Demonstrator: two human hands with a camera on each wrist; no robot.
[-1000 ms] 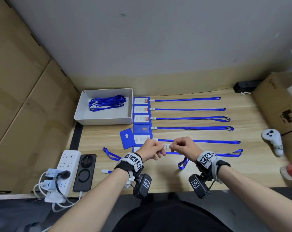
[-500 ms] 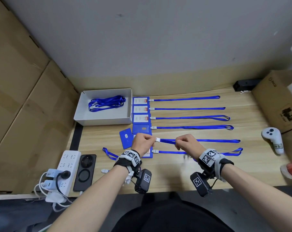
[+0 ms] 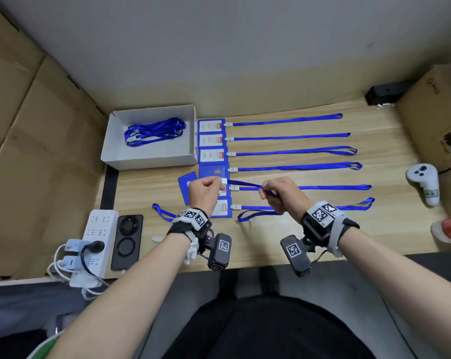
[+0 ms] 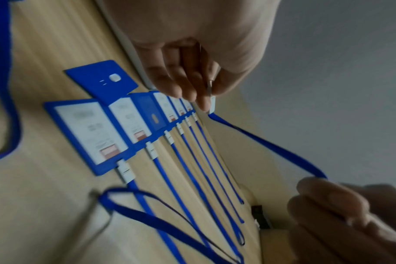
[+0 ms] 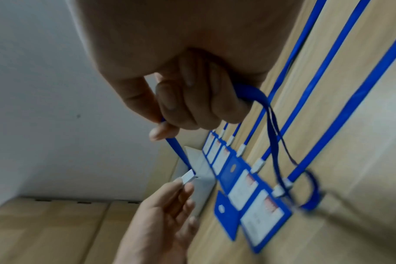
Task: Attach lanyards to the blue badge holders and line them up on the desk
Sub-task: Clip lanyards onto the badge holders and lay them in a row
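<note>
My left hand (image 3: 218, 183) pinches the white clip (image 3: 223, 181) of a blue lanyard (image 3: 245, 184) above the desk. My right hand (image 3: 265, 194) grips the same strap further right, and its loop (image 3: 245, 216) hangs down to the desk. In the left wrist view the clip (image 4: 211, 105) sits at my fingertips (image 4: 192, 92). In the right wrist view the strap (image 5: 179, 153) runs from my curled fingers (image 5: 181, 107) to the clip (image 5: 189, 176). A loose blue badge holder (image 3: 186, 186) lies tilted left of a row of several holders (image 3: 211, 139) with lanyards attached.
A white box (image 3: 152, 156) with spare lanyards stands at the back left. Another lanyard (image 3: 162, 212) lies by my left wrist. A power strip (image 3: 97, 229) and a black phone (image 3: 127, 242) lie front left. At the right are a white controller (image 3: 423, 182), cardboard boxes (image 3: 436, 125) and a red can (image 3: 449, 229).
My hands have moved apart. The left keeps the clip and has risen toward the loose holder. The right has slid along the strap to the right, drawing it taut.
</note>
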